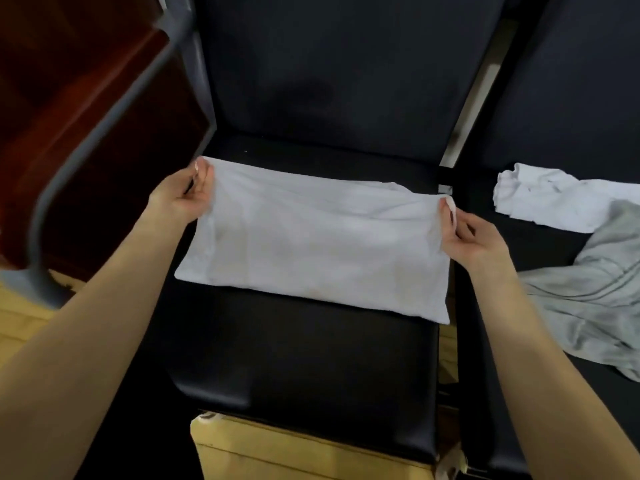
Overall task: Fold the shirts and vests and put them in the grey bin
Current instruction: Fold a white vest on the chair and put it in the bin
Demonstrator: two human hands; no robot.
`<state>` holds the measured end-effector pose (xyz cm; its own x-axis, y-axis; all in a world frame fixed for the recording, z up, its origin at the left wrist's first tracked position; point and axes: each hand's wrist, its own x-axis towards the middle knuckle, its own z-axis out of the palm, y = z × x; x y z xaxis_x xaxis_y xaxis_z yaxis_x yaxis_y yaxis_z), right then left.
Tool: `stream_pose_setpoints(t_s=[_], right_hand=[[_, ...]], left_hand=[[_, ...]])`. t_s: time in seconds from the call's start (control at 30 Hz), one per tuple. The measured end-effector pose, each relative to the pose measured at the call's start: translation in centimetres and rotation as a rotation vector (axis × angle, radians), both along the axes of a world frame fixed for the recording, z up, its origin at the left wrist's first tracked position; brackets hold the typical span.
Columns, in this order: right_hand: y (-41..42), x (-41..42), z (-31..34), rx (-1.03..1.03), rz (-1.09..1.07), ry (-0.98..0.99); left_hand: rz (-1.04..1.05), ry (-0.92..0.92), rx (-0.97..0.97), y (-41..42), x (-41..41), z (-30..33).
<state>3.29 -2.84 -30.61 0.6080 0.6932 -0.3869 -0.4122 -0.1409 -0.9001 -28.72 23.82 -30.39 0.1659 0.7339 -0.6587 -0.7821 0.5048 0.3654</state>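
- White garment [311, 237] lies across the black chair seat [304, 358], folded into a wide rectangle.
- Left hand [180, 195] pinches the far left corner, fingers curled on the cloth, corner lifted a little.
- Right hand [471, 233] pinches the far right corner the same way, fingertips closed on the fabric.
- On the next seat to the right: another white garment [550, 199], crumpled, and a grey one [595, 282] just beside it, hanging over the front edge.
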Motion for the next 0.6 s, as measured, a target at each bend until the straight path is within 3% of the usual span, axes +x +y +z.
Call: stream_pose_setpoints(t_s=[0.07, 0.13, 0.17, 0.23, 0.3, 0.37, 0.4, 0.53, 0.6], right_hand=[[1.1, 1.5, -0.2, 0.203, -0.053, 0.405], [2.0, 2.7, -1.0, 0.209, -0.345, 0.663], [2.4, 3.4, -1.6, 0.173, -0.421, 0.754], [3.1, 3.2, -1.7, 0.096, -0.352, 0.666], [3.4, 2.5, -2.0, 0.004, -0.281, 0.341], [3.7, 2.2, -2.6, -0.136, -0.170, -0.218], [4.2, 2.1, -2.7, -0.213, -0.086, -0.484], [6.0, 2.4, -3.0, -0.314, 0.331, -1.080], [7.0, 2.8, -3.4, -0.320, 0.469, -1.263]], left_hand=[[0.006, 0.014, -0.019, 0.8, 0.2, -0.6], [0.025, 0.043, -0.026, 1.5, 0.4, -1.1], [0.007, 0.101, -0.014, 1.6, 0.5, -1.5], [-0.094, 0.336, 0.083, 1.3, 0.9, -2.5], [-0.222, 0.760, 0.297, 0.4, 1.7, -3.7], [-0.316, 1.217, 0.584, -0.7, 2.7, -4.2], [-0.372, 1.351, 0.727, -1.3, 3.4, -4.1], [-0.771, 1.577, 1.318, -3.3, 6.4, -4.0], [-0.907, 1.632, 1.492, -3.6, 8.2, -4.2]])
